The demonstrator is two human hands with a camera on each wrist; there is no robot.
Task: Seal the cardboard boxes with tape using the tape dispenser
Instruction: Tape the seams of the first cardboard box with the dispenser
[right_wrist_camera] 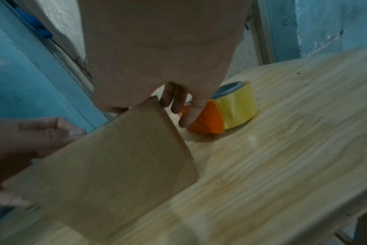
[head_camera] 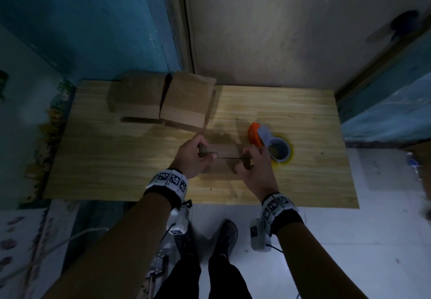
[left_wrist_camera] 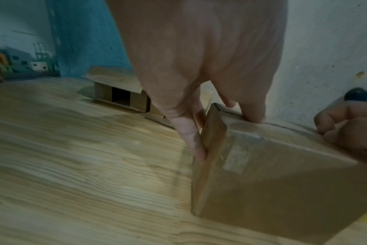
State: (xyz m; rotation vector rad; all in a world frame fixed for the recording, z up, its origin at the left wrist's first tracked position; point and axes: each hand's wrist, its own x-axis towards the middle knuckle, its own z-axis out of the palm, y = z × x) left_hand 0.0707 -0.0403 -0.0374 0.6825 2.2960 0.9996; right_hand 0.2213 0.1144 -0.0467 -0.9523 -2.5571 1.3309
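Cardboard fills the space between our two hands: the box [head_camera: 221,158] sits on the table [head_camera: 116,163] near the middle of its near edge, and we grip it at both ends. Our left hand [head_camera: 192,156] curls round the left end, fingers [left_wrist_camera: 191,137] down the side face and others over the top edge; our right hand [head_camera: 253,165] curls over the right end in the same way. A dark seam runs along the top from one hand to the other, so the box's long axis lies left to right, parallel to the near edge. A strip of old tape shows on one face in the left wrist view. The dispenser [head_camera: 268,141], orange with a yellow roll, lies on the table just beyond and to the right of the box, almost touching our right fingers [right_wrist_camera: 189,116] in the right wrist view. That is the relation the next move turns on, we judge: the right hand is far nearer the dispenser, while the left can stay to steady the box, and tape would then be drawn along the seam, right to left or back. Two more boxes [head_camera: 163,100] stand at the far edge, towards the left corner, well apart from our hands.
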